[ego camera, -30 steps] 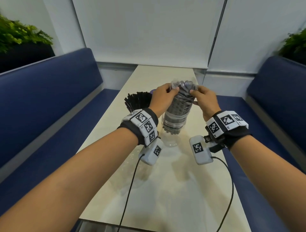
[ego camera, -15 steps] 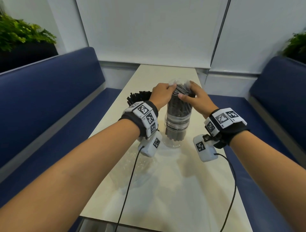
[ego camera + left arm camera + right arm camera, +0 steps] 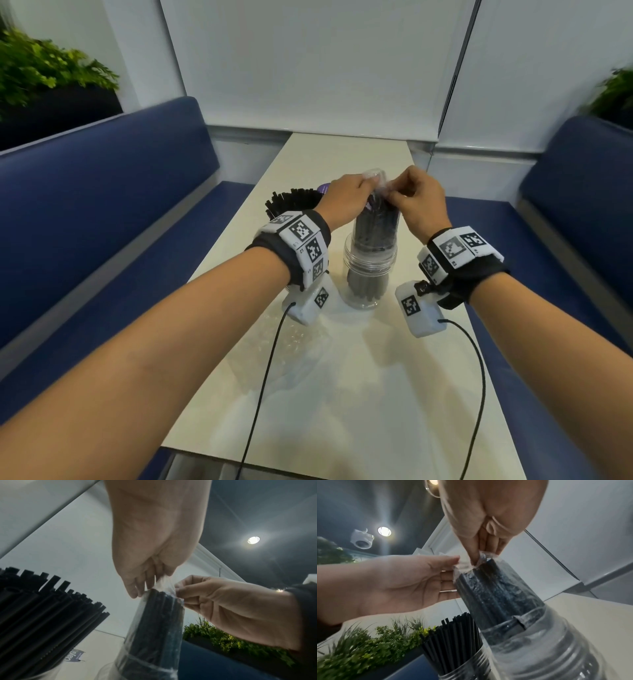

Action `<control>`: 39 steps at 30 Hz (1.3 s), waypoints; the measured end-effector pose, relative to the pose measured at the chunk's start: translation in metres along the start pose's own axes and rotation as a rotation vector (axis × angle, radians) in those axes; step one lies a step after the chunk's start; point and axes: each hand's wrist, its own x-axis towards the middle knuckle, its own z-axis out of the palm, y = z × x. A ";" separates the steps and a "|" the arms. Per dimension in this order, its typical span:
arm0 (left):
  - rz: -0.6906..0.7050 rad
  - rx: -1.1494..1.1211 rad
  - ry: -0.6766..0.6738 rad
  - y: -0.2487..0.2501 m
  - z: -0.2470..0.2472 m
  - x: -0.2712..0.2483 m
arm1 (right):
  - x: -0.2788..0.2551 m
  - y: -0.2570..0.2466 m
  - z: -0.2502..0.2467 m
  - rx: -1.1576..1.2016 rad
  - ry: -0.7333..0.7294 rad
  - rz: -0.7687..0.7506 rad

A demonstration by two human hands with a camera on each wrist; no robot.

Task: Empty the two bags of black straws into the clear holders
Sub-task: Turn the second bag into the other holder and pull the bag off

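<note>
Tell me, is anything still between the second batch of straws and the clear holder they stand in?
Yes: the clear bag still wraps the straws, though its lower end is already inside the clear holder. The left hand and right hand pinch the bag's top.

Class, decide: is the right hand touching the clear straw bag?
Touching. The right wrist view shows the right hand pinching the clear bag at its top.

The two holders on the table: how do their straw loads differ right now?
The far holder has bare black straws fanning out loosely above its rim. In the near holder the straws stand tight and upright, wrapped in a clear bag that the left hand and right hand pinch at its top. Both are clear round jars.
</note>
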 end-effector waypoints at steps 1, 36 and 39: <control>-0.013 -0.031 0.019 0.000 0.000 0.000 | -0.002 0.000 0.002 0.053 -0.031 0.004; 0.018 -0.512 0.238 0.008 -0.015 -0.001 | -0.009 -0.013 0.006 -0.408 -0.191 -0.019; 0.020 -0.489 0.230 0.006 -0.015 -0.001 | -0.015 0.000 0.010 -0.353 -0.361 0.111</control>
